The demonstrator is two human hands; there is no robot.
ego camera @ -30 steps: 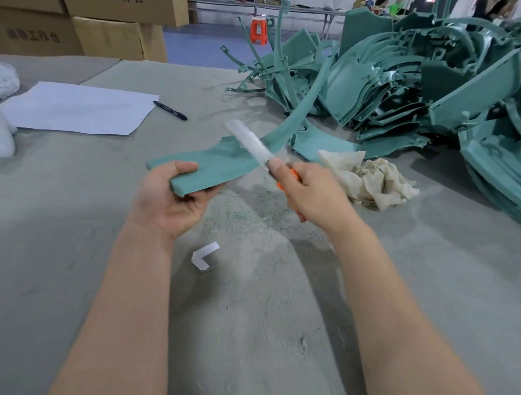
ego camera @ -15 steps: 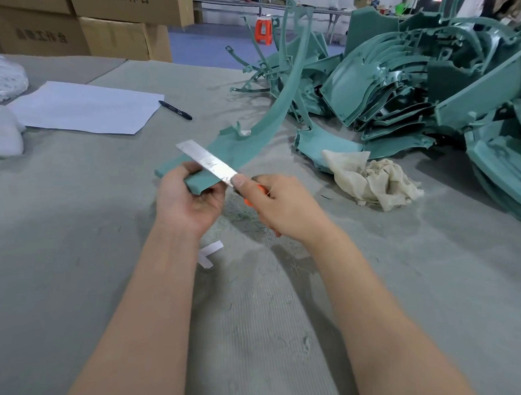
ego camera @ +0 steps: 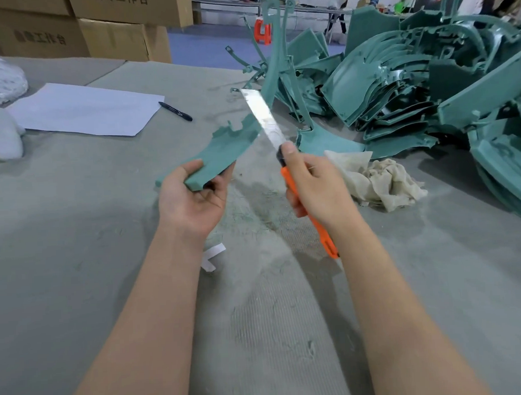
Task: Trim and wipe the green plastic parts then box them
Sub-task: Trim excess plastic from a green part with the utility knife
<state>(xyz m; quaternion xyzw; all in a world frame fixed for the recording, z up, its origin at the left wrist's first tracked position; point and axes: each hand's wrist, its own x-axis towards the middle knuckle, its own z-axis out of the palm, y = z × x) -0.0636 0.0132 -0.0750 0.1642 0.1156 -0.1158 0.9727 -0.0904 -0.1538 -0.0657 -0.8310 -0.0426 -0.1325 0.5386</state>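
The green part (ego camera: 224, 152) is a long, curved moulding, broad and flat at the near end, with a thin arm arcing away toward 12 o'clock. It looks light and fairly stiff in the wide section. The slim arm would probably flex and whip if held by its tip, so the broad end is the sensible place to grip, close to the edge being trimmed. Its matte face should give decent purchase.

It is held up off the table (ego camera: 76, 235). The left hand (ego camera: 193, 200) lies palm-up and grips that broad end, thumb on top and fingers curled beneath. At 3 o'clock from it, the right hand (ego camera: 315, 192) is closed around the orange handle of a utility knife (ego camera: 263, 118), thumb up near the base of the blade. The long blade points toward 11 o'clock and crosses the part's right edge. Whether it is actually biting the plastic or merely passing in front is hard to tell from this angle.

Fine green shavings (ego camera: 254, 209) lie below the hands (a fair sign of where the trimming happens). A crumpled cloth (ego camera: 381, 183) sits at 3 o'clock of the right hand, and the pile of green parts (ego camera: 412, 86) is at 1 to 2 o'clock. A paper sheet (ego camera: 85, 108) and pen (ego camera: 175, 111) lie at 10 o'clock, with cardboard boxes (ego camera: 112, 33) beyond at 11.
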